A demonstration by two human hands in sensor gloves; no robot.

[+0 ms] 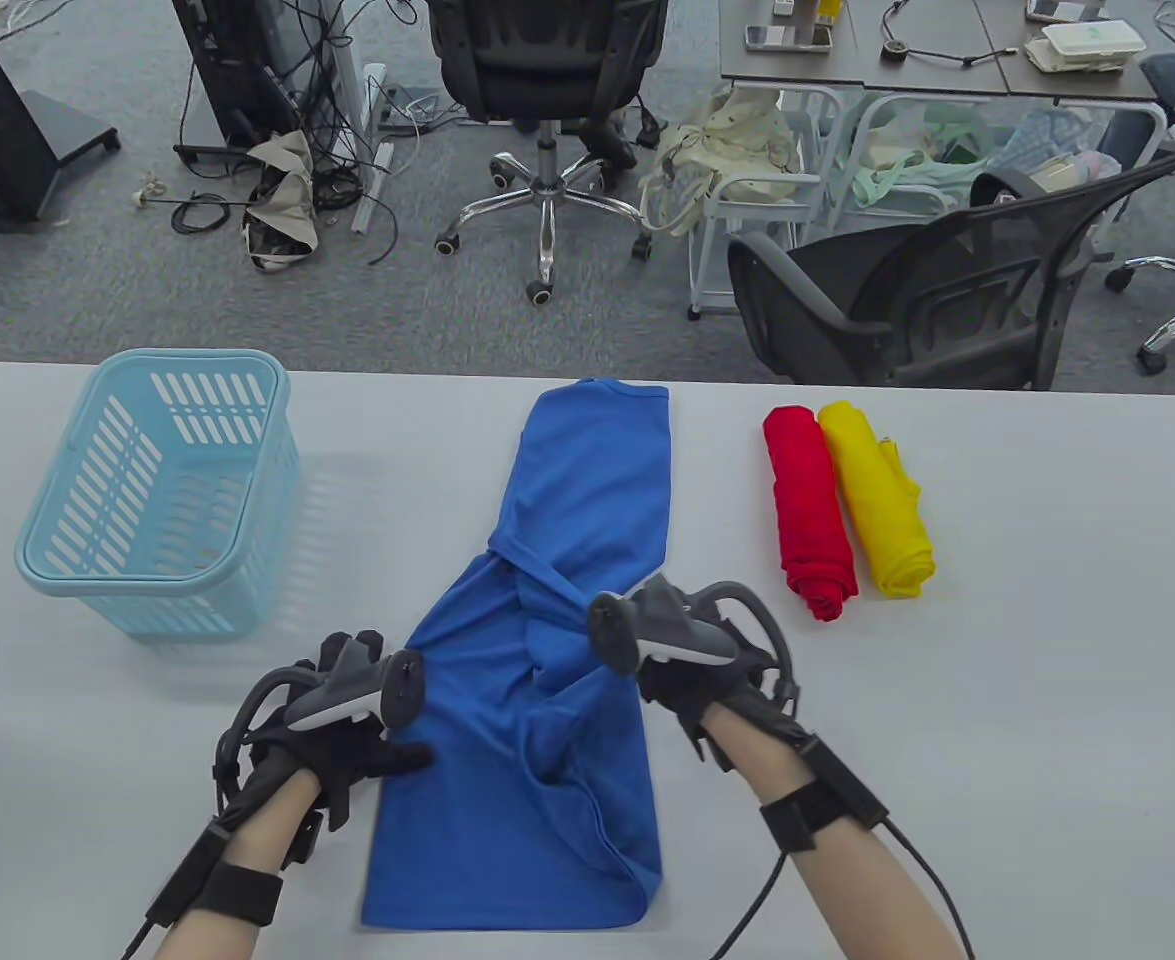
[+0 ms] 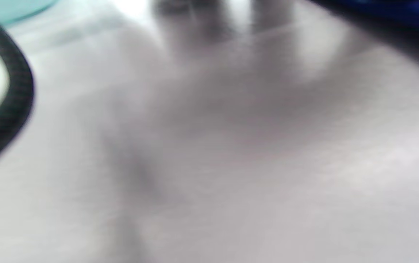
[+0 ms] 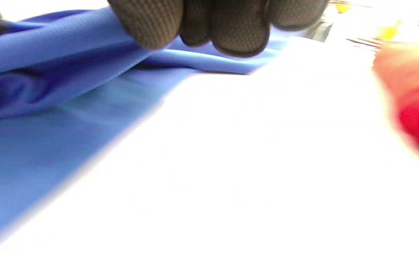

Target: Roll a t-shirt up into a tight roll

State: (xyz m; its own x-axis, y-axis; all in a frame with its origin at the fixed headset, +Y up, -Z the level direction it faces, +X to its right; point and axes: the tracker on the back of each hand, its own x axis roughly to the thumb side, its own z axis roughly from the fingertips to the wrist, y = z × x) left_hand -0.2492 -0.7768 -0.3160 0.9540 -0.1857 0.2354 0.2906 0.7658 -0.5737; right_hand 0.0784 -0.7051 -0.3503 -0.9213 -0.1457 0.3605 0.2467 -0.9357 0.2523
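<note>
Blurred left hand (image 1: pixel 347 715) beside blue t-shirt (image 1: pixel 567 560), fingers indistinct.

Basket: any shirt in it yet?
No. In the table view the light blue basket holds nothing, while the red roll and yellow roll lie on the table.

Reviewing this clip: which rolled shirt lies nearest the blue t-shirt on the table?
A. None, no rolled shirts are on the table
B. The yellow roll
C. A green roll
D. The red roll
D. In the table view the red roll lies between the blue t-shirt and the yellow roll, side by side with the yellow one.
</note>
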